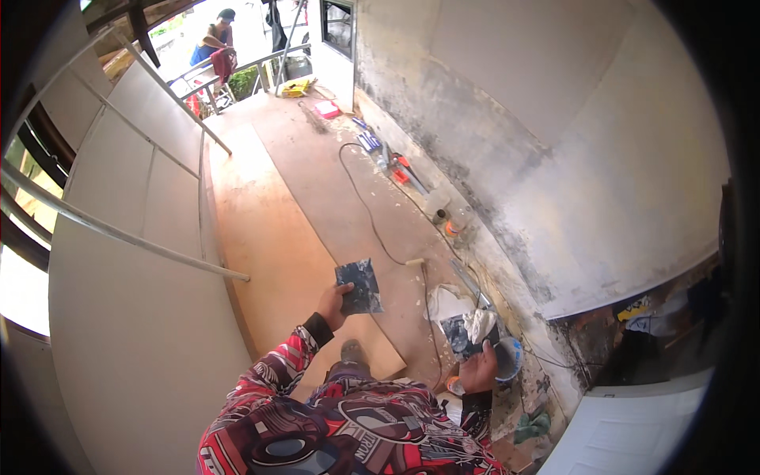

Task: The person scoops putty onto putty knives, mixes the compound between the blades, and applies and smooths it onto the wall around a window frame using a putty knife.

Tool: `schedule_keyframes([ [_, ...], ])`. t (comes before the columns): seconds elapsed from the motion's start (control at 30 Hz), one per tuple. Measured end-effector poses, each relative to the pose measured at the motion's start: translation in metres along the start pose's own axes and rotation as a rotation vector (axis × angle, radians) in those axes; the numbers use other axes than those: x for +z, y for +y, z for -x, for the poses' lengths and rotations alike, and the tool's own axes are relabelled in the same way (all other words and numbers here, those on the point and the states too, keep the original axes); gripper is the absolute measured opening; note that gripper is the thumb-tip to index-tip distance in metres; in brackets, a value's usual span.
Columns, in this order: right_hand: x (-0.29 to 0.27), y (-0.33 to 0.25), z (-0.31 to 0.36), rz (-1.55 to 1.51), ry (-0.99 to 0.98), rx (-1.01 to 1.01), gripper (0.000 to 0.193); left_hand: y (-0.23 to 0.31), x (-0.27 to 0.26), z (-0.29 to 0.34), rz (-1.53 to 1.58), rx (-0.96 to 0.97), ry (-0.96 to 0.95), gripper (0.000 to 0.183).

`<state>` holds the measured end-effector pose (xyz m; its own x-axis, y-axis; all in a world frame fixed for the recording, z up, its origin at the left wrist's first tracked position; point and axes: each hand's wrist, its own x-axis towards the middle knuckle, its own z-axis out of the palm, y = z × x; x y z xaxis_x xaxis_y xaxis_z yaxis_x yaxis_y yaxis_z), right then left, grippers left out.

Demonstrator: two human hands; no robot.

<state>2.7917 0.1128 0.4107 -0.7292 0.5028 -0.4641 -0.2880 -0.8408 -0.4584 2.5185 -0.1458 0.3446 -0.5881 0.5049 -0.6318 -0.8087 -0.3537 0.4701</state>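
Observation:
My left hand [334, 305] grips a dark, square flat putty spreader [362, 289] smeared with whitish residue, holding it out over the floor. Lower right, my right hand [480, 369] is closed on the edge of a second dark flat putty board [457, 336]. A lump of white putty [480, 324] sits on that board. Just beside my right hand stands a blue-rimmed bucket [511, 360], partly covered by the hand and board. The two boards are apart from each other.
A plywood sheet [269, 222] lies along the floor. A metal frame [142, 229] leans at the left against pale panels. A cord [364, 214] winds across the floor. Tools [396, 162] line the foot of the stained wall [483, 119]. At the far opening, another person [218, 47] sits.

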Motion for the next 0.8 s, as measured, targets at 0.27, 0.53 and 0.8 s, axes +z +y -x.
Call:
schedule_keyframes([
  [0.27,0.234,0.144,-0.23,0.232,-0.171,0.126,0.035,0.277,-0.075,-0.075,0.139,0.304,0.139,0.022],
  [0.53,0.422,0.244,-0.544,0.366,-0.145,0.242,0.034,0.449,-0.101,-0.262,0.195,0.333,0.358,0.022],
  [0.8,0.694,0.309,-0.974,0.437,-0.371,0.308,0.037,0.747,-0.027,-0.609,-1.084,0.776,0.464,0.03],
])
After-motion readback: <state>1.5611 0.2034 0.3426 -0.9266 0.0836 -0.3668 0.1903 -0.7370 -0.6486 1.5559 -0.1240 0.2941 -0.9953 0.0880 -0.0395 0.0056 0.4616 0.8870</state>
